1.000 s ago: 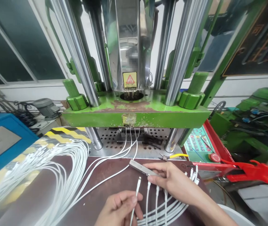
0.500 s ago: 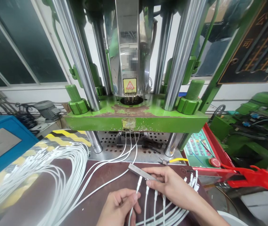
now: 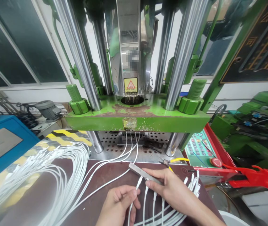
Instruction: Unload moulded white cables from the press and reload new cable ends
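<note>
Left hand (image 3: 119,201): pinched on slim white cable (image 3: 138,185).
Right hand (image 3: 170,186): clamped on flat grey metal bar (image 3: 141,172).
Cable tip (image 3: 140,179): at bar's near edge.
Bar: over dark brown tabletop (image 3: 92,204).

Brown table (image 3: 96,201): a large looped bundle of white cables (image 3: 80,166) is laid at left; a second bundle (image 3: 196,187) is spread at right; separate cables (image 3: 105,160) are trailed between; yellow-handled pliers (image 3: 179,159) are set at far edge.
</note>
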`<act>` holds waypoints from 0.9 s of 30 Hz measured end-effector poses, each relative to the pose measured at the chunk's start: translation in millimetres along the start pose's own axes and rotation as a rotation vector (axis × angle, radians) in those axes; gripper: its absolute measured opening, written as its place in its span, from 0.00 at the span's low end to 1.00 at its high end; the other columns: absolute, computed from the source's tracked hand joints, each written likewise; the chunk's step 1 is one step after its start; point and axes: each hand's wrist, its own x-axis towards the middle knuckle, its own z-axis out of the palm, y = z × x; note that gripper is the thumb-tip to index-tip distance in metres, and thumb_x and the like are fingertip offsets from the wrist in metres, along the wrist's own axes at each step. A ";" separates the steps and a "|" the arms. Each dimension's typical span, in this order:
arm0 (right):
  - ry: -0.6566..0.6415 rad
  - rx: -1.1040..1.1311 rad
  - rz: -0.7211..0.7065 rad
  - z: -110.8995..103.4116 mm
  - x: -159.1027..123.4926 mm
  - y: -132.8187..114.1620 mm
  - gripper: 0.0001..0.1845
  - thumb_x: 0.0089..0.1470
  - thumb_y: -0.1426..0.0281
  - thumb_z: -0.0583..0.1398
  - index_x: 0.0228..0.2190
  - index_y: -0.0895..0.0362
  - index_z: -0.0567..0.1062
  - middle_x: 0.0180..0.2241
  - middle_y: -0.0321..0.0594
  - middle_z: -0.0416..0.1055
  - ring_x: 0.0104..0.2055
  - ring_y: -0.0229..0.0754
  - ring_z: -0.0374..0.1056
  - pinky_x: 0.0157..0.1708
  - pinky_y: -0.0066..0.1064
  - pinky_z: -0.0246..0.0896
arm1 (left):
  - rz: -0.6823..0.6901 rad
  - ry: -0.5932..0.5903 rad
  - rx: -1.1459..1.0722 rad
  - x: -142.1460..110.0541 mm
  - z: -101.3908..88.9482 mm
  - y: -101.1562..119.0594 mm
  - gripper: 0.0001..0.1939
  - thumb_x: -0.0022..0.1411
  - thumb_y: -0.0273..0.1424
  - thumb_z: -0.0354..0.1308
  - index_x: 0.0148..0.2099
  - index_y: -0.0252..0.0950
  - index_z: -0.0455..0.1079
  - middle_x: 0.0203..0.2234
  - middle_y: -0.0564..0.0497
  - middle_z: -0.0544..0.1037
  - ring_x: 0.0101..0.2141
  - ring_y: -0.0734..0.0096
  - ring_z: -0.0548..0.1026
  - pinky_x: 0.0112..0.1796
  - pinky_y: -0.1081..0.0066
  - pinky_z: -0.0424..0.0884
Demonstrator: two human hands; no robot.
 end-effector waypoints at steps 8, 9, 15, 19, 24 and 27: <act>-0.042 0.044 -0.019 1.5 -0.1 -4.3 0.20 0.53 0.70 0.56 0.48 0.51 0.70 0.47 0.33 0.70 0.50 0.45 0.63 0.52 0.34 0.53 | 0.016 0.064 -0.015 -4.0 5.5 5.8 0.14 0.53 0.38 0.57 0.26 0.30 0.69 0.17 0.52 0.70 0.11 0.83 0.59 0.13 0.78 0.52; -0.065 0.055 -0.032 1.2 0.2 -6.4 0.20 0.53 0.70 0.56 0.48 0.51 0.70 0.45 0.32 0.71 0.49 0.45 0.64 0.51 0.33 0.54 | 0.019 0.069 -0.022 -3.8 5.0 5.0 0.14 0.53 0.38 0.57 0.27 0.30 0.70 0.17 0.52 0.71 0.11 0.82 0.60 0.13 0.78 0.53; -0.145 -0.036 -0.002 2.1 -0.5 -4.9 0.24 0.47 0.77 0.53 0.47 0.53 0.71 0.39 0.32 0.74 0.42 0.42 0.67 0.42 0.29 0.59 | -0.088 0.013 0.029 -2.9 -4.4 -9.7 0.20 0.48 0.46 0.58 0.30 0.31 0.68 0.19 0.50 0.72 0.14 0.77 0.65 0.16 0.76 0.56; 0.047 -0.419 0.077 11.3 -3.9 6.9 0.25 0.42 0.76 0.55 0.45 0.49 0.71 0.39 0.34 0.72 0.42 0.43 0.65 0.42 0.30 0.57 | 0.102 0.303 0.528 -12.0 -15.5 9.1 0.22 0.56 0.49 0.48 0.31 0.34 0.68 0.18 0.52 0.71 0.20 0.72 0.68 0.24 0.71 0.63; 0.059 -0.793 -0.051 35.3 1.4 8.4 0.16 0.49 0.75 0.52 0.39 0.52 0.71 0.37 0.38 0.72 0.40 0.45 0.66 0.39 0.32 0.56 | 0.507 0.555 1.042 6.9 -24.6 44.8 0.17 0.60 0.43 0.45 0.43 0.39 0.66 0.35 0.49 0.71 0.38 0.63 0.68 0.41 0.66 0.62; 0.053 -0.945 -0.115 49.7 9.1 12.5 0.12 0.50 0.76 0.51 0.34 0.54 0.71 0.33 0.39 0.72 0.38 0.45 0.65 0.36 0.32 0.56 | 0.536 0.563 1.300 39.8 -20.5 47.2 0.29 0.55 0.46 0.50 0.52 0.32 0.61 0.44 0.41 0.67 0.47 0.53 0.62 0.48 0.59 0.57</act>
